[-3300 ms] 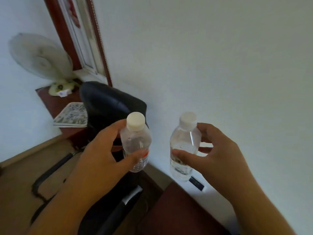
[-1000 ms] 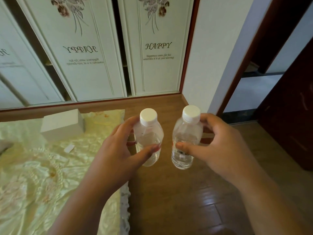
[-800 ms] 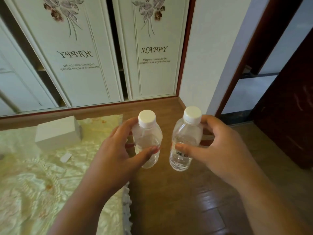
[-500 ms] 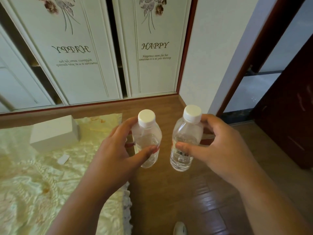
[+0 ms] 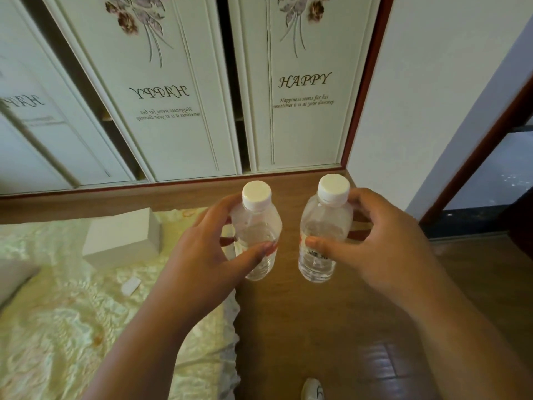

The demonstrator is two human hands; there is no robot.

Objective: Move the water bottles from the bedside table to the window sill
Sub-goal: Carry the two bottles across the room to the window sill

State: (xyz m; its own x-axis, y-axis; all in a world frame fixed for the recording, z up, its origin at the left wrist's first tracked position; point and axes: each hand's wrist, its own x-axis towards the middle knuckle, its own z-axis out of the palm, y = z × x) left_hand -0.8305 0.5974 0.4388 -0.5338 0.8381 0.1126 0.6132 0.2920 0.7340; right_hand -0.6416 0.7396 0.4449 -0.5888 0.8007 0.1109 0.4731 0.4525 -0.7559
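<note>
Two small clear water bottles with white caps are held upright in the air over the wooden floor. My left hand [image 5: 202, 261] is shut around the left bottle [image 5: 258, 223]. My right hand [image 5: 372, 243] is shut around the right bottle [image 5: 324, 226], which shows a barcode label under my thumb. The bottles are side by side, a small gap apart. No bedside table or window sill is in view.
A bed with a pale yellow satin cover [image 5: 57, 327] fills the lower left, with a white box [image 5: 124, 236] on it. White wardrobe doors [image 5: 178, 96] printed "HAPPY" stand ahead. A doorway [image 5: 496, 180] opens at the right. A white shoe tip [image 5: 313, 389] shows below.
The view turned from a desk corner and wall to the wardrobe and bed. Since half a second ago I have come slightly closer to the wardrobe; both hands keep the bottles.
</note>
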